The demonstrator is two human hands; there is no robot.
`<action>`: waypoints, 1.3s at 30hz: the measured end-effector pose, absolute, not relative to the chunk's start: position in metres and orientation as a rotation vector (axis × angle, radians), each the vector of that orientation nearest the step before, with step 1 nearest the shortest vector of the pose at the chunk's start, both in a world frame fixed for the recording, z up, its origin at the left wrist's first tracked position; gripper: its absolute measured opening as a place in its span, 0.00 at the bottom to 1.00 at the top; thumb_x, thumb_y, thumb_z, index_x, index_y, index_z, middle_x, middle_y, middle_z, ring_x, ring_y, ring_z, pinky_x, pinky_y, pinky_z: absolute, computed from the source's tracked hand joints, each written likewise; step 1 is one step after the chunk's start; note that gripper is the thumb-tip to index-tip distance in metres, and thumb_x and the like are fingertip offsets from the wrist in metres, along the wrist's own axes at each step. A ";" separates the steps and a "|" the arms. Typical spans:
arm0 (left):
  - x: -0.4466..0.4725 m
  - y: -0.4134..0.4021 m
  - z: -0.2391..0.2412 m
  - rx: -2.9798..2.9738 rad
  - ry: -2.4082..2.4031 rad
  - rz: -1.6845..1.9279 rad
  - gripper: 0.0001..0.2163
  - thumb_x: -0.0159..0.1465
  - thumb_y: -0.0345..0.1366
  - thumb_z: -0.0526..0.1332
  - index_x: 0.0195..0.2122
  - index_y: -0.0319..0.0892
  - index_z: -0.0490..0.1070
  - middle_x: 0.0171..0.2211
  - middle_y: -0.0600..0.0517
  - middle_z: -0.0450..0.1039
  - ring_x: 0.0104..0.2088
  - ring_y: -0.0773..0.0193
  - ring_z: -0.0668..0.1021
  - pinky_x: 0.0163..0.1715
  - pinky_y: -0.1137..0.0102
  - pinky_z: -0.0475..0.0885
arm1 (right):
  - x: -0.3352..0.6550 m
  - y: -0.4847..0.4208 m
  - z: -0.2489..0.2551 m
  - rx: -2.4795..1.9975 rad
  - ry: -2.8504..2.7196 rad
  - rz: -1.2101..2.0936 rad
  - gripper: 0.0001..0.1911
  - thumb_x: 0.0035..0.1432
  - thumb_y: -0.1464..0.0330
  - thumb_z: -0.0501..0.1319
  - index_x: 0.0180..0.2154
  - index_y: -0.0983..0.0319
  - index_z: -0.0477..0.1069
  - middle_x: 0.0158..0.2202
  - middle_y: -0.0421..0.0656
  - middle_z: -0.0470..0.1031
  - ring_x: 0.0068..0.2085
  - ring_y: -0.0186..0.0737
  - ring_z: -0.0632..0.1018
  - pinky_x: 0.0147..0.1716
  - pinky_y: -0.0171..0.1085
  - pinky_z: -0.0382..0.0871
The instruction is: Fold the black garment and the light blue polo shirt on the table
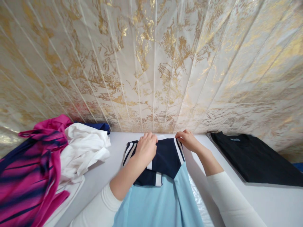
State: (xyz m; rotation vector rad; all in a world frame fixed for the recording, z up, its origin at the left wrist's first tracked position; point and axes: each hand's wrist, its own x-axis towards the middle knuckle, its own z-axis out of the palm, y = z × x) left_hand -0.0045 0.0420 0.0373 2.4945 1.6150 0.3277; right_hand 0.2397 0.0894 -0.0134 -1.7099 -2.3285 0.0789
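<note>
A light blue shirt [156,201] with navy sleeves [165,156] lies on the white surface in front of me. White stripes run along its shoulders, and white bands edge the sleeve cuffs. Both sleeves are folded inward across the top and overlap. My left hand [147,145] is closed at the shirt's upper edge, left of its middle, its fingertips partly hidden behind the hand. At the upper right shoulder corner, my right hand [188,140] pinches the striped navy fabric. The shirt's lower part runs out of the frame.
To the left lie a pink and navy patterned garment [30,176], a crumpled white garment [85,146] and dark blue cloth [98,126]. A folded black T-shirt [255,159] rests on the right. Clear plastic [197,198] shows beside the blue shirt. A gold-patterned curtain [151,63] hangs behind the white table [267,201].
</note>
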 end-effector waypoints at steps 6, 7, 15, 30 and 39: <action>0.007 -0.051 0.024 2.648 1.054 0.021 0.06 0.64 0.34 0.58 0.37 0.42 0.75 0.41 0.49 0.74 0.44 0.55 0.74 0.45 0.63 0.69 | 0.243 0.092 -0.019 -1.602 -2.259 0.042 0.13 0.56 0.76 0.53 0.37 0.59 0.75 0.35 0.44 0.77 0.41 0.44 0.68 0.44 0.39 0.59; 0.006 -0.061 0.015 2.646 1.080 0.057 0.09 0.64 0.36 0.58 0.42 0.41 0.74 0.46 0.47 0.73 0.47 0.54 0.73 0.47 0.62 0.68 | 0.242 0.091 -0.022 -1.603 -2.250 0.041 0.14 0.56 0.77 0.53 0.37 0.60 0.75 0.35 0.44 0.77 0.41 0.44 0.68 0.43 0.39 0.59; -0.015 -0.068 -0.036 2.737 1.059 0.298 0.23 0.70 0.46 0.47 0.62 0.42 0.58 0.61 0.46 0.62 0.60 0.53 0.64 0.61 0.55 0.53 | 0.242 0.073 -0.024 -1.656 -2.105 -0.012 0.14 0.56 0.78 0.49 0.37 0.63 0.71 0.39 0.49 0.74 0.43 0.45 0.70 0.44 0.41 0.62; -0.025 -0.076 -0.024 2.776 1.090 0.363 0.22 0.68 0.43 0.53 0.61 0.42 0.60 0.61 0.46 0.62 0.61 0.54 0.64 0.60 0.56 0.56 | 0.154 -0.098 -0.044 -1.470 -1.934 0.208 0.19 0.57 0.76 0.48 0.50 0.60 0.59 0.43 0.48 0.72 0.45 0.43 0.76 0.44 0.42 0.72; -0.117 -0.114 -0.058 2.825 1.599 0.602 0.31 0.67 0.47 0.50 0.68 0.44 0.41 0.65 0.45 0.51 0.63 0.52 0.62 0.57 0.59 0.64 | 0.143 -0.142 -0.072 -1.528 -2.190 0.025 0.34 0.58 0.62 0.57 0.64 0.61 0.51 0.66 0.52 0.52 0.65 0.57 0.56 0.58 0.56 0.58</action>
